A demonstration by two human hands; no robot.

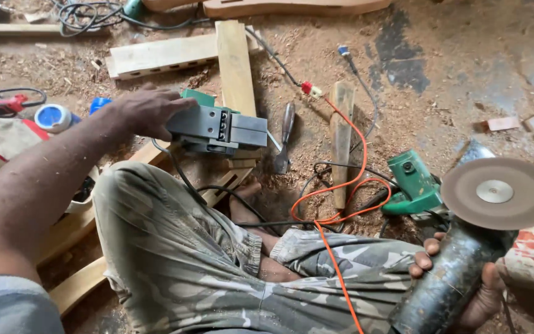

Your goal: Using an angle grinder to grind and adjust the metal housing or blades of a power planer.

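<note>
Both hands are busy with power tools on a workshop floor thick with sawdust. Reaching out over the bent knee, the left hand (146, 111) lies palm-down on the rear of a grey and green electric planer (220, 128), fingers draped over its top; whether they wrap the handle underneath cannot be told from this angle. That planer sits on a pale wooden plank (235, 65), which crosses a second, slotted plank (159, 55) lying flat behind it. Low at the right edge, the right hand (465, 281) is closed around the dark, worn body of an angle grinder (458, 266), whose round abrasive disc (500, 192) faces up toward the camera, tilted slightly. Just beyond the disc a green power tool (412, 184) rests on the floor, its black cord tangled with an orange cable (341, 204) that loops across the sawdust and runs down over the camouflage trousers (217, 272). Between the planer and the green tool lie a chisel (284, 139) with a dark handle and a narrow wooden stick (341, 136), near each other but apart. Left of the forearm stands a blue and white tub (54, 117), and a hammer (7, 29) lies in the far top-left corner.
</note>
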